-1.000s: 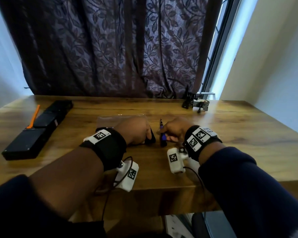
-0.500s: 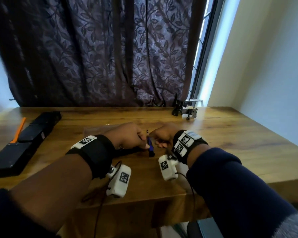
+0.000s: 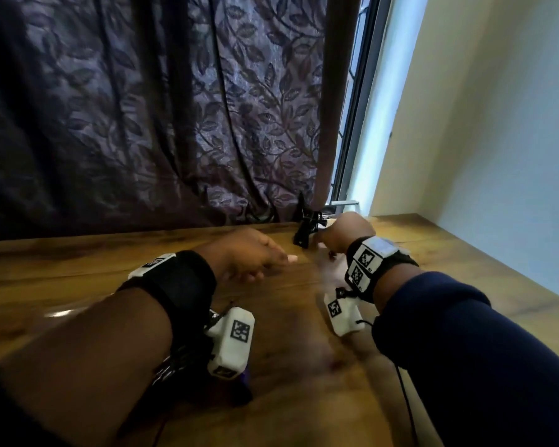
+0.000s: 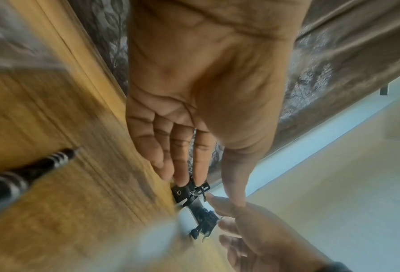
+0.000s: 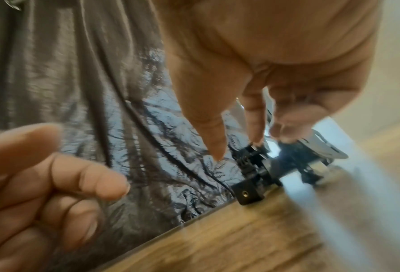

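A small black camera mount [image 3: 305, 232] with a metal clamp stands at the table's back edge, against the curtain. My right hand [image 3: 329, 240] reaches over it. In the right wrist view the right hand [image 5: 237, 147] has its fingertips on the top of the mount [image 5: 250, 184] and its thumb held apart. My left hand [image 3: 265, 262] hovers just left of the mount and holds nothing. In the left wrist view the left hand [image 4: 201, 176] points straight fingers at the mount [image 4: 194, 197]. A dark screwdriver [image 4: 31, 173] with silver bands lies loose on the wood behind the left hand.
The wooden table [image 3: 304, 398] runs to a dark leaf-patterned curtain [image 3: 175, 124] at the back. A window frame [image 3: 352, 156] and a pale wall [image 3: 497, 156] close the right side. Cables hang from both wrist cameras.
Both hands moved from the table's middle to the mount at the back right. The right hand let go of the screwdriver. The view swung right, and the black case on the left is out of sight.
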